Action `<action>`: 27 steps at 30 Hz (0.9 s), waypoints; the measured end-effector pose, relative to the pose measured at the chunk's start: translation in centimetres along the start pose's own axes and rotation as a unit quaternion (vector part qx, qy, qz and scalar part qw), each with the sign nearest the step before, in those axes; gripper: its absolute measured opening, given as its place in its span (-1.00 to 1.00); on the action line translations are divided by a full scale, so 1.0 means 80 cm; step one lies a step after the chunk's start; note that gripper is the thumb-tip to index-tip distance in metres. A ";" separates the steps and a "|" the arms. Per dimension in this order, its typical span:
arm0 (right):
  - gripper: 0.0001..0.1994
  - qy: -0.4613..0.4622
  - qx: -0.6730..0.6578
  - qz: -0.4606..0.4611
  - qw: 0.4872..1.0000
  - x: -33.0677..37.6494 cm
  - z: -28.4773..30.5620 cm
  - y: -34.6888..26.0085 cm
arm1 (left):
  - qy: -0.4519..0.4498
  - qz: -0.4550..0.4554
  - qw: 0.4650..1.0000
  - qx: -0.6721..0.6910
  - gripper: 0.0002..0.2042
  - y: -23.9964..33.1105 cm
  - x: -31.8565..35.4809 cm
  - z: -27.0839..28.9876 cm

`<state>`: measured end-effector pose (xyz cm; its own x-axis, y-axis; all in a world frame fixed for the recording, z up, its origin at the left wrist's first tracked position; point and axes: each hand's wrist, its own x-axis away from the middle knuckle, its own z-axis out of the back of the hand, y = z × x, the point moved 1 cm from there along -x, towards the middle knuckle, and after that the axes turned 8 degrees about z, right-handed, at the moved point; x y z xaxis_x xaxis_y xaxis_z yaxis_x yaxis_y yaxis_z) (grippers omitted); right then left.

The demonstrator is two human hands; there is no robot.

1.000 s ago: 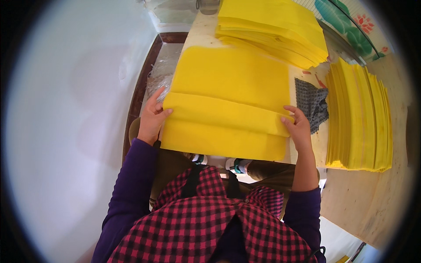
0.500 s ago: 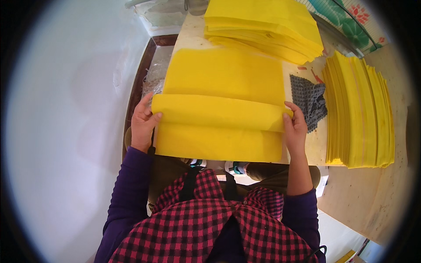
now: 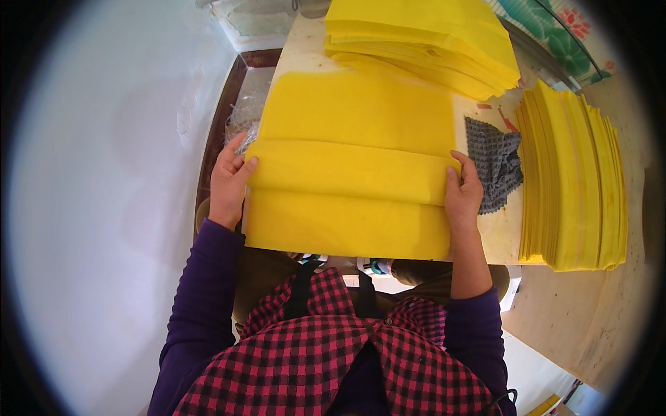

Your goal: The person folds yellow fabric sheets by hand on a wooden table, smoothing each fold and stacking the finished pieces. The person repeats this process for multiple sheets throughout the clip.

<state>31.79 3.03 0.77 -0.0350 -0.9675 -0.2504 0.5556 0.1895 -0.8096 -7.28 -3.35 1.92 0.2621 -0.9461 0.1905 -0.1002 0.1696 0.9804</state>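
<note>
Folding step: yellow sheet point(image 3: 361, 118) lying on the table point(image 3: 501, 232), near edge doubled over. Left hand point(image 3: 229, 182) and right hand point(image 3: 463, 193) are pinching the fold's ends, fingers closed on it. Next likely needs flattening the crease evenly.

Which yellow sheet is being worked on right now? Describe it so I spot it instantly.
On the pale table, it's the yellow sheet lying flat nearest the person, left hand and right hand on its ends. Unlike the stacks behind and right, it is single and half-folded.
</note>
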 end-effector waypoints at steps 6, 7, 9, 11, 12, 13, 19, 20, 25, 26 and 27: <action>-0.72 0.002 0.002 -0.010 1.000 0.001 0.000 -0.001 | 0.023 -0.021 0.999 0.018 -0.58 -0.003 -0.006 0.000; -0.72 0.007 0.005 0.026 1.000 0.001 -0.001 -0.001 | 0.028 -0.023 0.999 0.019 -0.59 -0.003 -0.007 0.000; -0.72 0.019 -0.040 0.034 0.998 0.002 -0.002 0.001 | 0.046 -0.015 0.999 0.012 -0.61 -0.005 -0.009 -0.002; -0.72 0.020 -0.017 0.045 0.999 0.002 -0.003 0.003 | 0.057 -0.009 0.998 0.001 -0.63 -0.007 -0.010 -0.002; -0.72 0.017 -0.036 0.029 0.999 0.002 -0.003 0.005 | 0.059 -0.007 0.998 -0.006 -0.64 -0.008 -0.011 -0.003; -0.72 0.014 -0.004 0.038 0.999 0.002 -0.002 0.006 | 0.053 -0.005 0.999 -0.004 -0.65 -0.009 -0.011 -0.003; -0.72 0.020 0.000 0.014 1.000 0.002 -0.001 0.007 | 0.062 0.004 0.996 -0.062 -0.69 -0.016 -0.005 0.003; -0.72 0.021 -0.005 0.014 1.000 0.002 -0.001 0.006 | 0.057 -0.007 0.997 -0.043 -0.69 -0.019 -0.004 0.003; -0.72 0.026 -0.033 0.004 0.999 0.004 -0.002 0.003 | 0.013 -0.006 0.998 -0.055 -0.68 -0.033 -0.007 0.011; -0.72 0.028 -0.034 0.005 0.999 0.005 -0.002 0.003 | 0.013 -0.013 0.997 -0.069 -0.68 -0.036 -0.008 0.013; -0.72 0.028 -0.054 -0.004 0.998 0.006 -0.002 0.004 | 0.013 -0.021 0.996 -0.083 -0.68 -0.037 -0.009 0.015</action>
<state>31.83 2.67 0.33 -0.0875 -0.9589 -0.2698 0.4627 0.2007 -0.8635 -8.31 -3.53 -1.19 0.2876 -0.9462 0.1484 0.0709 0.1756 0.9819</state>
